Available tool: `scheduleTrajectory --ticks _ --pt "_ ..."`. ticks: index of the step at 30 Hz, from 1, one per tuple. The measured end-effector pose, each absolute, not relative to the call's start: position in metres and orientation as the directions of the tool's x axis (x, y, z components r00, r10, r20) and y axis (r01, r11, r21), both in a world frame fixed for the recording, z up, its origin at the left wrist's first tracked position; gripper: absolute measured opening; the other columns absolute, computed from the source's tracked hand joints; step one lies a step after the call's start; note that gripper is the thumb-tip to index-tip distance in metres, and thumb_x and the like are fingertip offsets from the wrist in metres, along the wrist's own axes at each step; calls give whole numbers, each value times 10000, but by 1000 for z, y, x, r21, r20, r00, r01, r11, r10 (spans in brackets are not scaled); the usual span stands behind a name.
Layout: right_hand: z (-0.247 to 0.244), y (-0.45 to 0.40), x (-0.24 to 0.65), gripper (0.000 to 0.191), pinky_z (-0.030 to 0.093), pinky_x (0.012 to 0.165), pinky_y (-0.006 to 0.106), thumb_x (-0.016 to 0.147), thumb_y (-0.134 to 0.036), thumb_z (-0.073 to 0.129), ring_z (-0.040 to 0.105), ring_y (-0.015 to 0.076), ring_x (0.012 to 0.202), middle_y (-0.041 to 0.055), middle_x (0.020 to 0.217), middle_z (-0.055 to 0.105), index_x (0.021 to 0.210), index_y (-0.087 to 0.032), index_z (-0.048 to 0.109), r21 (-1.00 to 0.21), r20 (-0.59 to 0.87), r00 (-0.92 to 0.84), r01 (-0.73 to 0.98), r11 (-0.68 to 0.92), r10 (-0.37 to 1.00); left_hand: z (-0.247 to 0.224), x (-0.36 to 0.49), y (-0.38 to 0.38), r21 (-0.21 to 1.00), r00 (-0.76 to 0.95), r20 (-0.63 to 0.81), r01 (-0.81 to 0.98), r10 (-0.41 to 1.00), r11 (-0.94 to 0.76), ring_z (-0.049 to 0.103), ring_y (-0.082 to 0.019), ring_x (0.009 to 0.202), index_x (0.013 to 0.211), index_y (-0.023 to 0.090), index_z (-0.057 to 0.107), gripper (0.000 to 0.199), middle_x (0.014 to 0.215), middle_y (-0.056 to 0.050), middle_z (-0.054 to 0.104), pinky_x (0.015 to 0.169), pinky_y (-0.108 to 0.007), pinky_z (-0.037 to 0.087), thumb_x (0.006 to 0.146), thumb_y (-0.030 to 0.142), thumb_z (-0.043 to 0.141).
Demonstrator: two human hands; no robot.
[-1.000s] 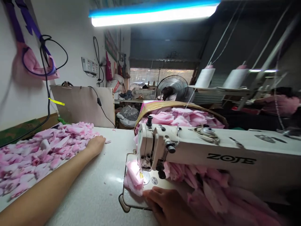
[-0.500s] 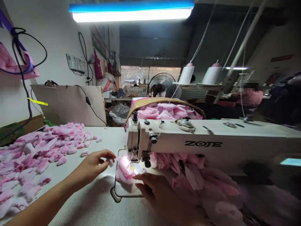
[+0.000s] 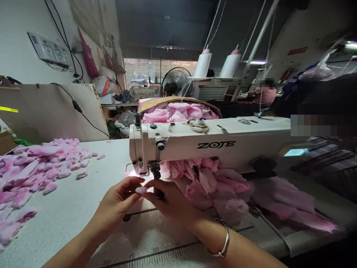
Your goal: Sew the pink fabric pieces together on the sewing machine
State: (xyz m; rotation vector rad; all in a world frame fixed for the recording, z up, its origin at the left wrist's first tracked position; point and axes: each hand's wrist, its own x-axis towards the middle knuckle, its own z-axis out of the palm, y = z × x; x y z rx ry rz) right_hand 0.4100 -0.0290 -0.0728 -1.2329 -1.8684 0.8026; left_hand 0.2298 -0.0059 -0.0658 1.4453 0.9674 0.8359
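Left hand (image 3: 115, 203) and right hand (image 3: 170, 199) are pinching a small pale piece (image 3: 141, 190) at lower centre, fingertips nearly meeting, just before the sewing machine's (image 3: 181, 145) needle end. Pink pile (image 3: 41, 167) is lying at left, bare tabletop (image 3: 80, 197) separating it from the hands.

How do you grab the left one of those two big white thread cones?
I'd grip the left cone around its lower white sides, coming from the front. It stands upright and widens downward, and thread rises from its narrow top, so grabbing from above might tangle it.
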Motion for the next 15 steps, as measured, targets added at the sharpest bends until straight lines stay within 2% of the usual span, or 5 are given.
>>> scheduleTrajectory --ticks 2,6,11,15 --pt "-72 -28 409 220 282 498 221 884 -415 543 396 88 540 -62 599 476 892 -217 641 -812 249 -241 477 338 938 -70 231 -6 991 409 11 119 913 -65 587 -167 947 1041 231 611 265 1037 -25 654 826 -267 443 791 319 630" --pt "-74 -28 408 159 286 498 214 877 -337 547 397 89 546 -58 595 482 853 -216 649 -791 257 -241 504 347 936 -74 231 -6 971 418 72 178 906 -159 594 -165 897 1053 228 601 270 1007 -30 644 791 -273 458 796 310 619" --pt "-76 -29 407 82 288 483 206 844 -264 554 400 88 519 -65 575 469 865 -223 622 -772 255 -237 533 345 937 -73 227 -6 974 465 44 175 884 -141 591 -195 961 1094 224 574 323 1058 -60 630 824 -306 460 815 382 609" --pt "-77 -31 407 81 295 486 205 845 -253 532 416 89 516 -64 578 475 884 -221 596 -744 265 -243 564 358 933 -73 222 -5 954 485 31 246 874 -170 584 -185 919 982 215 617 248 984 -40 644 813 -299 442 834 412 593"
